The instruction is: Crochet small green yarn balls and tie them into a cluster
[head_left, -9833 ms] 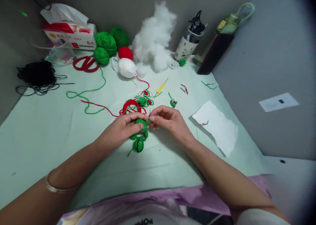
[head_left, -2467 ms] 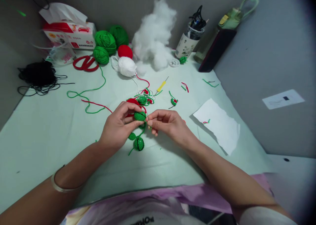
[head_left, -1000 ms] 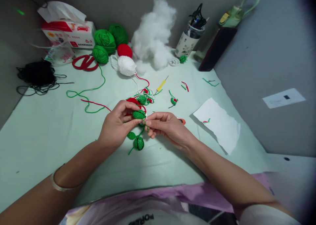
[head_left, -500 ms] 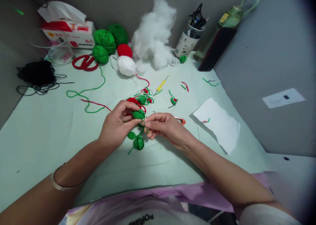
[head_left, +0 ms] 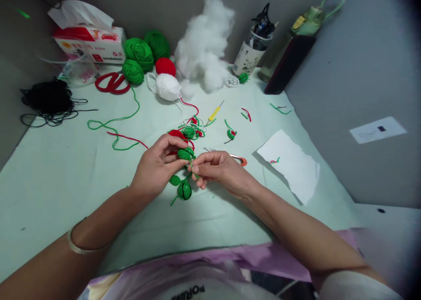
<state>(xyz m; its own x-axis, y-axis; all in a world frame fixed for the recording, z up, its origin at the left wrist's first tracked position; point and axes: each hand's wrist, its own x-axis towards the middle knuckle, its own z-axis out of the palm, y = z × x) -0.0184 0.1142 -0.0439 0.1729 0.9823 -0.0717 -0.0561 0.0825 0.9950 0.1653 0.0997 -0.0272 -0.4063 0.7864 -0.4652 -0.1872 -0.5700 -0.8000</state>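
My left hand point(head_left: 154, 166) pinches a small green crocheted ball point(head_left: 185, 153) with a black line across it, between thumb and fingers. Close against it, my right hand point(head_left: 220, 169) is closed on a thin, pale needle point(head_left: 191, 160); its tip meets the ball's lower right side, and green yarn shows by the fingertips. Below the hands hang or lie a green crocheted leaf point(head_left: 174, 180) and a second green ball point(head_left: 184, 190) with a black line, joined by a green cord. Behind the left fingers is a red piece point(head_left: 177, 135), partly hidden.
Small crocheted bits point(head_left: 194, 129) and a yellow-handled crochet hook point(head_left: 215, 113) lie beyond my hands. Orange-handled snips point(head_left: 242, 161) and torn paper point(head_left: 292, 168) are at right. Yarn balls point(head_left: 138, 54), red scissors point(head_left: 113, 83), white stuffing point(head_left: 207, 45) and a pen jar point(head_left: 251, 52) line the back.
The needle in my right hand has shifted slightly left and down, with less of it showing. My left hand keeps its hold on the green ball.
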